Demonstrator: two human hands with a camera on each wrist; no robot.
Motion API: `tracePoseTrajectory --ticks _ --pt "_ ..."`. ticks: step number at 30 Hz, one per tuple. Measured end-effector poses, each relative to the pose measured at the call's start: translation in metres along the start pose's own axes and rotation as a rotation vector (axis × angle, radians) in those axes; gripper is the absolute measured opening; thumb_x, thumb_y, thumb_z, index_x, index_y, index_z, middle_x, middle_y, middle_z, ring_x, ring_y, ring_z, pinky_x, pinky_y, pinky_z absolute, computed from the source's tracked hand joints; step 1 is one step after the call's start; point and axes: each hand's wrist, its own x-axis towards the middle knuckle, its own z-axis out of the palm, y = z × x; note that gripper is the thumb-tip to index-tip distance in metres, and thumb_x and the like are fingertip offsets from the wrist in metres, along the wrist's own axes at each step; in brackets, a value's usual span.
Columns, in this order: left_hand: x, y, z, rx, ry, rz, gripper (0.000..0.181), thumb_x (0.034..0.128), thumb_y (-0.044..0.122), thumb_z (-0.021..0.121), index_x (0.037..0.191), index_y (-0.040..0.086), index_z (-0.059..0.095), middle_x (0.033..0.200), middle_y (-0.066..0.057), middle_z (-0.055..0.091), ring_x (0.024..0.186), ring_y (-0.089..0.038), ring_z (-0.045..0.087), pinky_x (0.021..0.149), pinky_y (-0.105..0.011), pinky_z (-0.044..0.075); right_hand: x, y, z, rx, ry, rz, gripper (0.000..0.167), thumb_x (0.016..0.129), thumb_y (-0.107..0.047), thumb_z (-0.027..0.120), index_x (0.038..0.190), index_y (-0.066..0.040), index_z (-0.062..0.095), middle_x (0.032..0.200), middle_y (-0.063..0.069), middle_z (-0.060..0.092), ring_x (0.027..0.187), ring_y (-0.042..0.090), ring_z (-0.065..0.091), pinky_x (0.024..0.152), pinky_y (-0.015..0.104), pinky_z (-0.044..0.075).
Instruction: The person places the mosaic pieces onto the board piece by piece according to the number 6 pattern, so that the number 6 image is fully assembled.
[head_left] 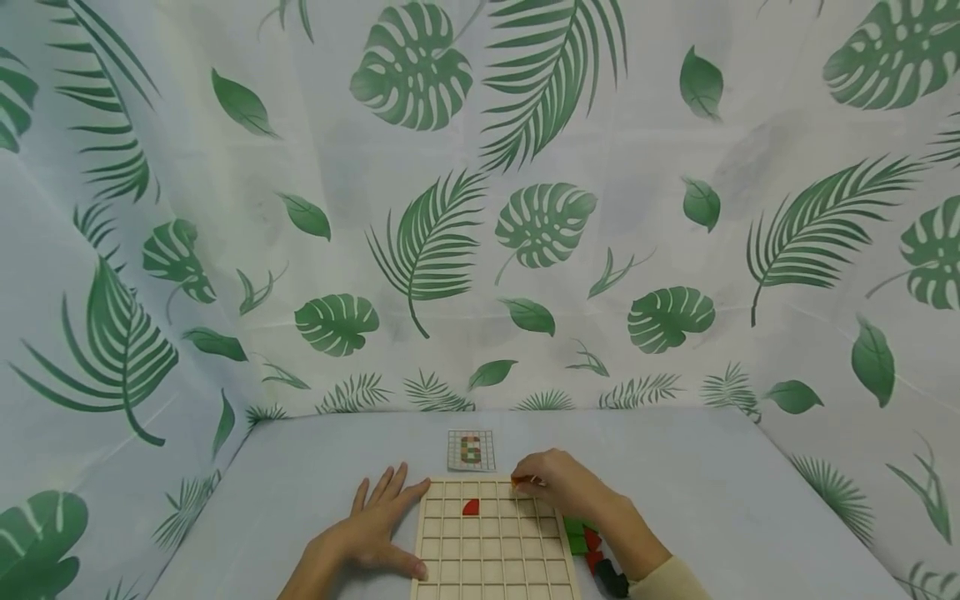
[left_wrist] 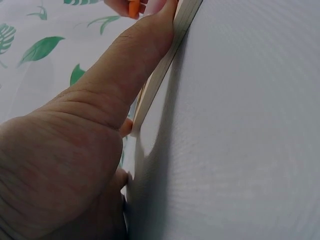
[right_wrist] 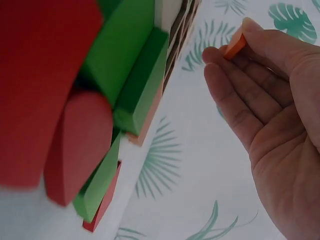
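A wooden grid board [head_left: 491, 550] lies in front of me, with one red quarter-round block [head_left: 471, 507] in a cell of its upper part. My left hand [head_left: 371, 525] rests along the board's left side with fingers spread, its thumb and index fingertip touching the edge. Over the board's far right corner, my right hand [head_left: 566, 485] holds a small orange block [right_wrist: 236, 45], pinched between thumb and fingers. That block's exact shape is partly covered by the fingers. In the left wrist view, the left thumb [left_wrist: 135, 62] presses the board's rim [left_wrist: 157, 80].
Behind the board lies a small card [head_left: 471, 450] printed with a coloured figure on a grid. Green blocks [head_left: 576, 533], red blocks [head_left: 592, 540] and dark pieces [head_left: 611, 577] are heaped by the board's right edge, near the right forearm. A leaf-patterned cloth [head_left: 480, 250] encloses the table.
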Motion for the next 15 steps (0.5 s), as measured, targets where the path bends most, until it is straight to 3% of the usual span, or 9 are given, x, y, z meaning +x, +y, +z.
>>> tracePoseTrajectory --ticks 8,15 --pt "-0.001 0.002 -0.001 0.007 0.004 0.004 0.124 0.0636 0.070 0.088 0.164 0.023 0.033 0.173 -0.028 0.003 0.160 -0.050 -0.003 0.118 -0.079 -0.010 0.013 -0.011 0.008 -0.141 -0.011 -0.064 0.006 0.090 -0.018 0.083 0.095 -0.015 0.082 0.092 -0.008 0.080 0.083 0.000 0.071 0.074 0.019 0.058" --pt "-0.002 0.002 0.001 0.013 0.014 -0.002 0.124 0.0627 0.071 0.088 0.164 0.023 0.034 0.173 -0.027 0.004 0.160 -0.050 -0.002 0.118 -0.079 -0.010 0.026 -0.020 0.013 -0.109 -0.124 -0.024 0.006 0.091 -0.018 0.081 0.096 -0.016 0.083 0.090 -0.011 0.079 0.081 -0.003 0.069 0.075 0.018 0.057"
